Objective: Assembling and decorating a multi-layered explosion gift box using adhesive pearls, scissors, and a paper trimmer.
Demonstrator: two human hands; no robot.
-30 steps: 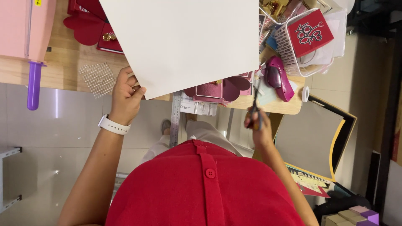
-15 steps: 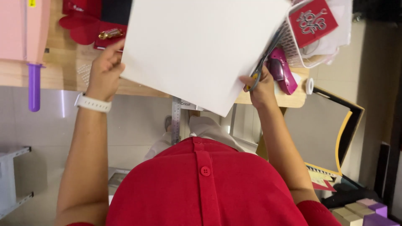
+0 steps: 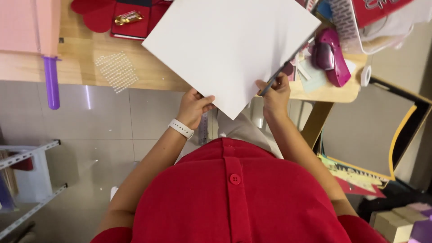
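I hold a large white sheet (image 3: 229,49) tilted over the edge of a wooden table (image 3: 157,78), one corner pointing down at my body. My left hand (image 3: 194,107), with a white wristband, pinches the sheet's lower left edge near that corner. On the lower right edge, my right hand (image 3: 275,92) grips a slim dark tool (image 3: 283,69) that looks like scissors. The tool runs up along the edge, and its far end is hidden by the sheet.
A sheet of pearl stickers (image 3: 117,69) and red heart-shaped boxes (image 3: 92,9) lie on the table. A pink box with a purple handle (image 3: 51,83) is at the left. At the right are a magenta punch (image 3: 332,56), a white basket (image 3: 355,31) and a black-and-yellow board (image 3: 405,126).
The sheet has turned and come nearer my body. My right hand rose from below the table to the sheet's right edge with the tool. My left hand shifted toward the lower corner.
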